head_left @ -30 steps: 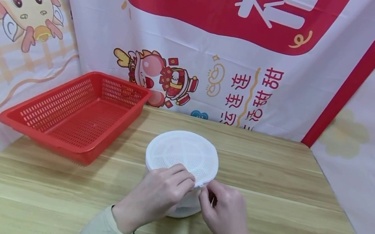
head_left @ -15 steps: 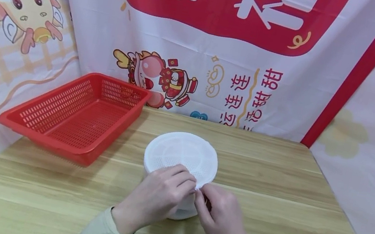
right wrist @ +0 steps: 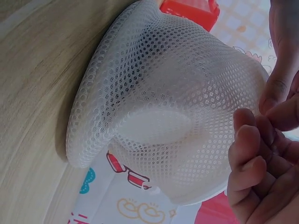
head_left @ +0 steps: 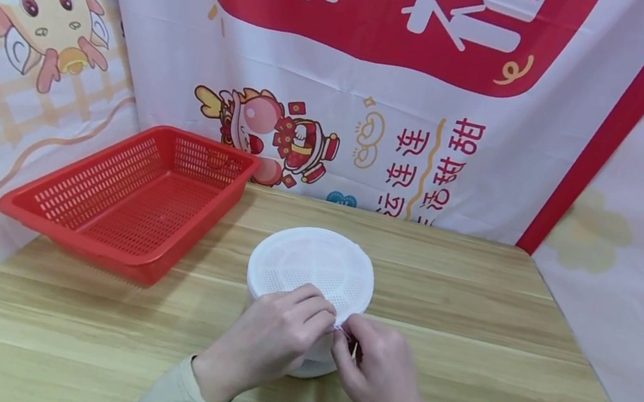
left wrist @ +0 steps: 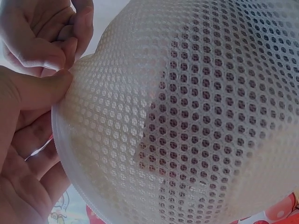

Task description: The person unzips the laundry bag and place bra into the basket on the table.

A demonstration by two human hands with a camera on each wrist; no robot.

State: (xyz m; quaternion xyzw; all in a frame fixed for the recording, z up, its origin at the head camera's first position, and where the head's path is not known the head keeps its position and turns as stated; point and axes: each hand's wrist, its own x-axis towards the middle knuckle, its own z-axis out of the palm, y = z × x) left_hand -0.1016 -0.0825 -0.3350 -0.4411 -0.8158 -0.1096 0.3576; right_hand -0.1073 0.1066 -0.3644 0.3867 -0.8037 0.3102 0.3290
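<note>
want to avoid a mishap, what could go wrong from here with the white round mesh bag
The white round mesh bag could buckle if pressed: its side bends inward in the right wrist view. The left hand and right hand work close together at its top edge, so they might get in each other's way.

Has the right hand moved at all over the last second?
Yes, slightly: in the head view, the right hand has shifted left, toward the left hand, judged against the resting red basket.
</note>
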